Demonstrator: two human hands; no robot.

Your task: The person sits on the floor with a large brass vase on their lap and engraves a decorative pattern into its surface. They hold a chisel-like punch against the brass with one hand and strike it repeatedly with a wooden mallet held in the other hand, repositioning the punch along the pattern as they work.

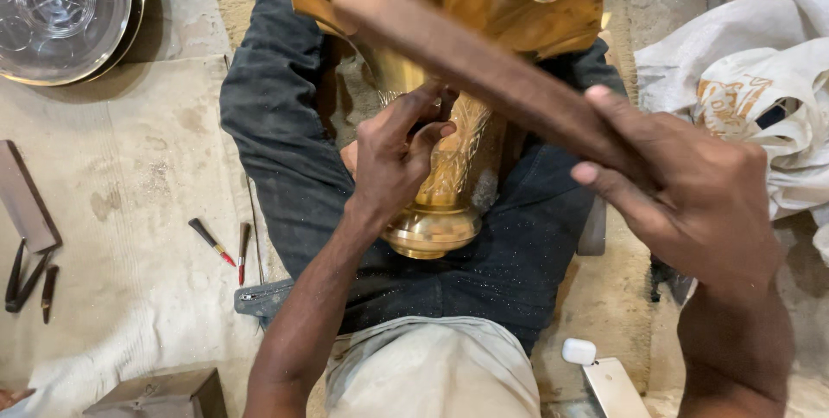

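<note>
Fingers (414,116) of our left hand (393,163) pinch a small tool against the engraved neck of the brass vase (458,81); the tool itself is hidden in the grip. Our right hand (691,202) wraps its fingers (604,180) tight around a flat wooden stick (484,60), which slants up across the vase's ruffled rim. The vase lies between our legs in dark jeans (285,150), its round foot towards our lap and its flared mouth pointing away.

We sit on a pale, stained cloth (129,185) spread over the floor. Near our right side lie a small white case (579,351) and a flat pale phone (615,388). On our left, on the cloth, rest two slim punches (226,250), one with a red tip, and further left some dark metal tools (30,275). A crumpled white sack (760,81) with an orange mark sits to the far right, well apart from the vase. At the far left corner shiny round metal plates (65,12) are stacked.
</note>
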